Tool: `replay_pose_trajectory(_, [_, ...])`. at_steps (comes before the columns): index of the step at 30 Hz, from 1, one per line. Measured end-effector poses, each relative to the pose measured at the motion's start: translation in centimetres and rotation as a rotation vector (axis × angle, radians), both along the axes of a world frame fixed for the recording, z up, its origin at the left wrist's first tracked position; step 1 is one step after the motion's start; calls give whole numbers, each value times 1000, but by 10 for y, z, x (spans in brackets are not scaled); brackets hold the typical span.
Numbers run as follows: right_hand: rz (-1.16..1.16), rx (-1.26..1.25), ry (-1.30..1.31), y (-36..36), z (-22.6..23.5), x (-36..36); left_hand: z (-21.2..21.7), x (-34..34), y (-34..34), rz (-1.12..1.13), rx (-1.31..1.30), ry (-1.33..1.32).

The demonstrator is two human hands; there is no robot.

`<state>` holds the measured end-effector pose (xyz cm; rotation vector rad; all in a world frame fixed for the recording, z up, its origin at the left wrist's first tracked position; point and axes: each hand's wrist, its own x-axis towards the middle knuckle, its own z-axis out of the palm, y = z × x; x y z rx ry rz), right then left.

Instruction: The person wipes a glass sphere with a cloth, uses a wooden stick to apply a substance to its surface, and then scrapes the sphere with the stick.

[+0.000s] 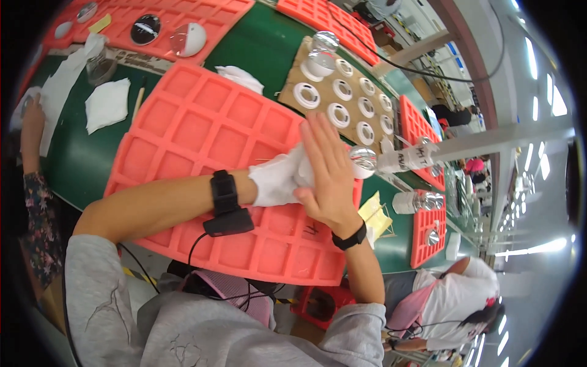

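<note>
A white cloth (274, 179) covers my left hand (260, 186), which is closed in it, so its fingers are hidden. A smooth white rounded thing (304, 172) shows between the cloth and my right hand; most of it is hidden. My right hand (330, 177) lies flat against its side, fingers stretched out and close together. Both hands are above a coral-red compartment tray (202, 144). Just past my right hand, near the tray's edge, sits a ball (364, 159) with a shiny silver top and white underside.
Beyond the tray, a brown board (293, 82) bears several white rings and a silver-and-white ball (322, 54). A folded white cloth (107, 105) and a glass jar (101, 68) are at left, near another person's hand (33, 113). Yellow paper (375, 215) lies at right.
</note>
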<state>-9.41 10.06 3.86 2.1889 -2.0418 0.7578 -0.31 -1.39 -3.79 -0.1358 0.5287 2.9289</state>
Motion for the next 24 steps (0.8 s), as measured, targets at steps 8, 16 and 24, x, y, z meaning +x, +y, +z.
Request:
replay_pose_trajectory(8, [-73,292,531,-23,25,27,-49,-22,2,678,-1659,631])
replay_pose_trajectory(16, [-19,468,39,-31,34,3,0,6,-2,168,-929,377])
replay_pose_trajectory(24, [66,364,-663,-14,24,-4,28,12,-2,110,-717,378])
